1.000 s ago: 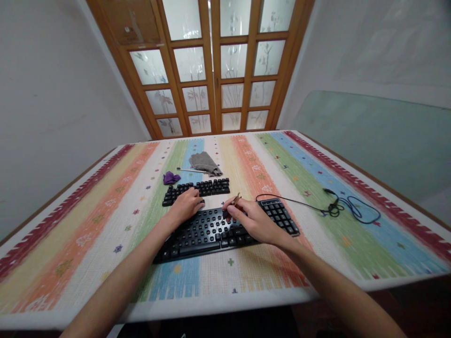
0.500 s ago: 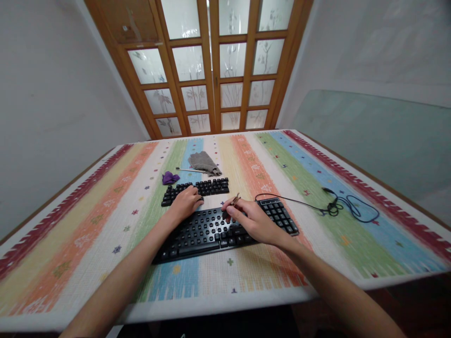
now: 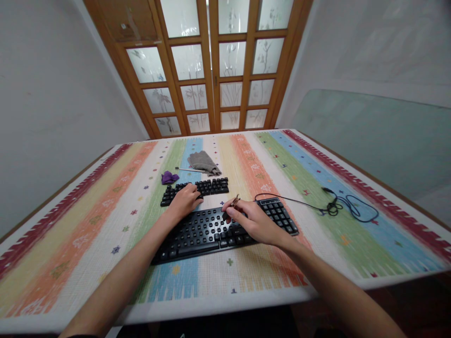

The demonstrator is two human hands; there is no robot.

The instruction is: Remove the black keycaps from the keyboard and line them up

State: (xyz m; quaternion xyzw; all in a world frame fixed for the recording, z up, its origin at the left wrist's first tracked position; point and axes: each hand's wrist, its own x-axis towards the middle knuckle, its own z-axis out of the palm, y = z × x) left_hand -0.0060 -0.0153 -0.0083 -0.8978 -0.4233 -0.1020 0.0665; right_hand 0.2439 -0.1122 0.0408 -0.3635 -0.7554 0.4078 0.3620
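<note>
A black keyboard (image 3: 202, 234) lies in front of me, most of its main key block stripped to bare stems. Behind it, loose black keycaps (image 3: 214, 186) stand in rows on the cloth. Over the left part of those rows rests my left hand (image 3: 183, 202), its fingers bent down among the keycaps and its thumb apart from them. Above the keyboard's right half, my right hand (image 3: 252, 218) pinches a small tool with a brownish, thin end (image 3: 235, 201) sticking up. A dark piece shows under those fingertips; I cannot make out what it is.
A grey cloth (image 3: 204, 163), a thin white stick-like brush (image 3: 188, 169) and a crumpled purple cloth (image 3: 169, 177) lie behind the keycaps. To the right, the keyboard's cable (image 3: 333, 206) is coiled on the striped tablecloth (image 3: 289, 263). Wooden glazed doors (image 3: 213, 94) stand beyond the table.
Hardly anything differs. My left hand has shifted very slightly over the loose keycaps, while the right keeps its pinch above the keyboard.
</note>
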